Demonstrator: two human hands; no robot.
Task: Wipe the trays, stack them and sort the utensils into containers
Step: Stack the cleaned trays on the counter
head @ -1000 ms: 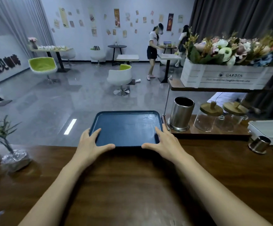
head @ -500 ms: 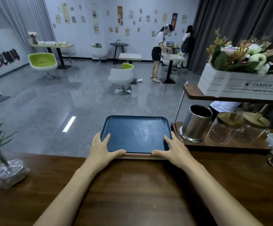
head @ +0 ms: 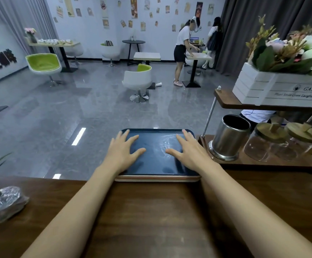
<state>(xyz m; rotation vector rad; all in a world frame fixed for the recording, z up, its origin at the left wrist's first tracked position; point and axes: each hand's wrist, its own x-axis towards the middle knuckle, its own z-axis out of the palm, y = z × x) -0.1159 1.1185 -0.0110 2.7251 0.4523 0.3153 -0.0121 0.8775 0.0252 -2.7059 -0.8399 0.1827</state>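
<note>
A dark blue tray point(head: 157, 164) lies on top of a stack of lighter trays point(head: 157, 178) at the far edge of the wooden counter point(head: 151, 216). Wet streaks show on its right half. My left hand point(head: 122, 150) rests flat on the tray's left side, fingers spread. On the right side my right hand point(head: 187, 151) lies flat too, fingers apart. Neither hand holds anything. A steel utensil cylinder point(head: 228, 136) stands just right of the stack. No utensils are in sight.
Two glass jars with wooden lids point(head: 268, 144) stand beside the cylinder under a shelf point(head: 226, 101) bearing a white flower box point(head: 281, 88). A wrapped plant pot point(head: 2, 202) sits at the counter's left. Beyond the counter are chairs, tables and two people.
Both hands have slid from gripping the tray's near corners onto its top surface, lying flat. The tray now rests on the stack beneath it.
</note>
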